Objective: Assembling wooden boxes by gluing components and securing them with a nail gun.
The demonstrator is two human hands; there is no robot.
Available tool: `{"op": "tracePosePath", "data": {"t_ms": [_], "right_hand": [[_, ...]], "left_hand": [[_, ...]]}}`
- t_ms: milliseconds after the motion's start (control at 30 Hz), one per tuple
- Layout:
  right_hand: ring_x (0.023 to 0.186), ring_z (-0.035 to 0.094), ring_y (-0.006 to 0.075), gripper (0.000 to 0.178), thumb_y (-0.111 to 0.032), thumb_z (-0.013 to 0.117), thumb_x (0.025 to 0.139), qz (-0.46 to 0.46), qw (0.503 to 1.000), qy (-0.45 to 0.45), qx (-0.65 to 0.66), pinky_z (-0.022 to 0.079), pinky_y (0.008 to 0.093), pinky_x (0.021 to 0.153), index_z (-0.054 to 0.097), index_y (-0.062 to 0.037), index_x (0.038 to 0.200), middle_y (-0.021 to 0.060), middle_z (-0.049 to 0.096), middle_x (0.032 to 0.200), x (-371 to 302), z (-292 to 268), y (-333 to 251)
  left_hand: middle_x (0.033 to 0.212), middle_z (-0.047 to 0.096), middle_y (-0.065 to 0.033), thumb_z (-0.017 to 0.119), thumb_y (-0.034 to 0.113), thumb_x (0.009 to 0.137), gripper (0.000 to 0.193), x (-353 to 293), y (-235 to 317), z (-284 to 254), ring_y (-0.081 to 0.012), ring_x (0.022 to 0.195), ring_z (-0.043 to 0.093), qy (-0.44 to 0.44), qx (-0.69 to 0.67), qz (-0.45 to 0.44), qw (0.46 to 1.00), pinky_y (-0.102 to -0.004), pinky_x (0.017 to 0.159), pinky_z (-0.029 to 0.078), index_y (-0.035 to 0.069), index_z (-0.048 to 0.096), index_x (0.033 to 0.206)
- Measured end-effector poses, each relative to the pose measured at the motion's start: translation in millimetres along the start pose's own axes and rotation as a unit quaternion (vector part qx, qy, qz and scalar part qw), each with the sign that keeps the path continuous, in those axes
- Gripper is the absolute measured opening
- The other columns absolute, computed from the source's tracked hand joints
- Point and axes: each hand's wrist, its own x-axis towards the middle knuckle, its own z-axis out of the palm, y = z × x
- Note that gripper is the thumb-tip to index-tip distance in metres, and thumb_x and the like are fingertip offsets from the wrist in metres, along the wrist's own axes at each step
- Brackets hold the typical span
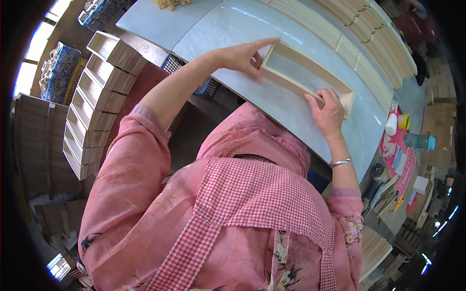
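Observation:
A long rectangular frame (297, 88) of pale wood lies on the light marbled tabletop, and the grey-white surface shows inside it. At its left end is my left hand (239, 59), with thumb and forefinger spread wide around that end; the fingertips are at the corners, and whether they press on the wood I cannot tell. My right hand (328, 112) grips the near long side close to the right end, its thumb on the outside and its fingers over the top edge.
Rows of pale wood strips (347, 51) line the table's far side. Several stacked wooden boxes (104, 72) stand at left, near blue crates (60, 72). At right are a teal bottle (418, 141), a white bottle (391, 124) and a pink cloth (405, 178). Yellowish items (172, 4) lie at the far left.

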Motion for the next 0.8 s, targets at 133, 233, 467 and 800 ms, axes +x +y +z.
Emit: {"op": "tracePosePath", "data": {"t_ms": [133,233,467,800], "right_hand": [[0.075,0.060,0.0244,0.022,-0.017,0.077,0.084,-0.017,1.000,-0.015,0.019,0.049,0.0353,0.071,0.063,-0.0072,0.096,0.0045,0.063,0.086,1.1,1.1,3.3],[0.081,0.062,0.0248,0.028,-0.014,0.076,0.083,-0.067,0.997,0.001,0.038,0.050,0.0355,0.076,0.065,-0.0083,0.109,0.0053,0.064,0.093,18.7,14.5,-18.6],[0.083,0.058,0.0259,0.040,0.001,0.064,0.084,-0.185,0.977,-0.053,0.096,0.050,0.0365,0.078,0.064,-0.0112,0.122,0.0055,0.060,0.099,54.0,49.0,-58.9],[0.081,0.056,0.0268,0.040,0.007,0.061,0.081,-0.197,0.970,-0.058,0.131,0.050,0.0365,0.077,0.066,-0.0073,0.118,0.0059,0.058,0.097,58.5,47.1,-61.6]], "left_hand": [[0.144,0.052,-0.0099,0.086,0.011,0.073,0.097,4.3,0.9,3.0,-0.0223,0.089,0.063,-0.013,0.093,-0.008,0.996,-0.0322,0.082,0.057,0.019,0.037,0.156],[0.143,0.053,-0.0098,0.083,0.007,0.072,0.095,3.3,4.5,1.5,-0.0214,0.088,0.063,-0.006,0.086,-0.004,0.996,-0.0317,0.080,0.058,0.019,0.038,0.155],[0.134,0.057,-0.0121,0.082,0.005,0.073,0.091,7.1,4.0,4.0,-0.0193,0.081,0.064,0.000,0.062,0.033,0.998,-0.0296,0.073,0.058,0.016,0.041,0.153],[0.139,0.051,-0.0153,0.084,0.008,0.072,0.088,4.7,-6.7,11.4,-0.0202,0.076,0.063,0.023,0.045,0.091,0.995,-0.0298,0.069,0.056,0.011,0.042,0.150]]}}
